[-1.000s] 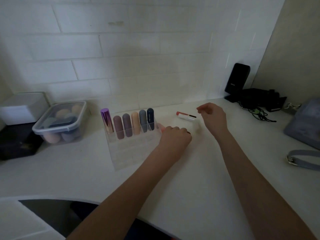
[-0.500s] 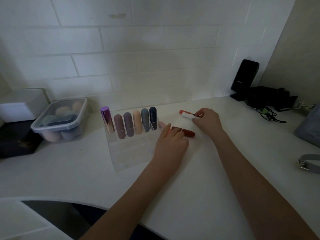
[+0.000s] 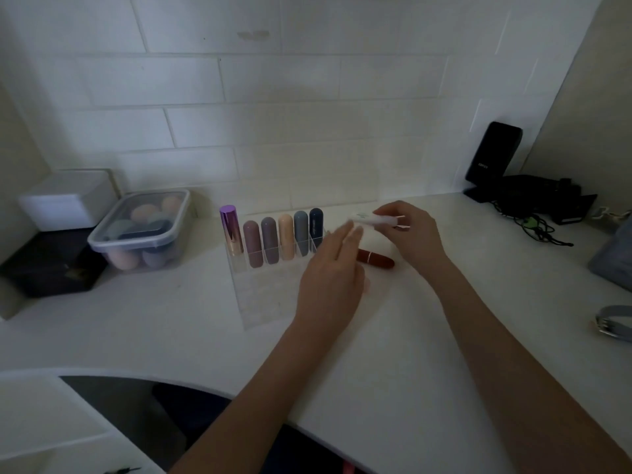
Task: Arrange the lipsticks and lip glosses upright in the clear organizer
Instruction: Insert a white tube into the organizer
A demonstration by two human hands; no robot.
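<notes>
White tube (image 3: 374, 220), horizontal, red-tipped

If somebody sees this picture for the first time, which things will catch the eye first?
First, the row of six colourful lipsticks standing upright along the back of the clear organizer. Beside it on the right, the right hand holds a white lip gloss tube, with the open left hand reaching toward it. A red lipstick lies on the counter between them.

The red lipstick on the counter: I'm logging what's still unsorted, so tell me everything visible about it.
The red lipstick is a dark red, glossy tube with a thin pale band near its left end. It lies on its side on the white counter, just right of the clear organizer, not yet in it. The left hand covers its left end; whether it touches is unclear.
</notes>
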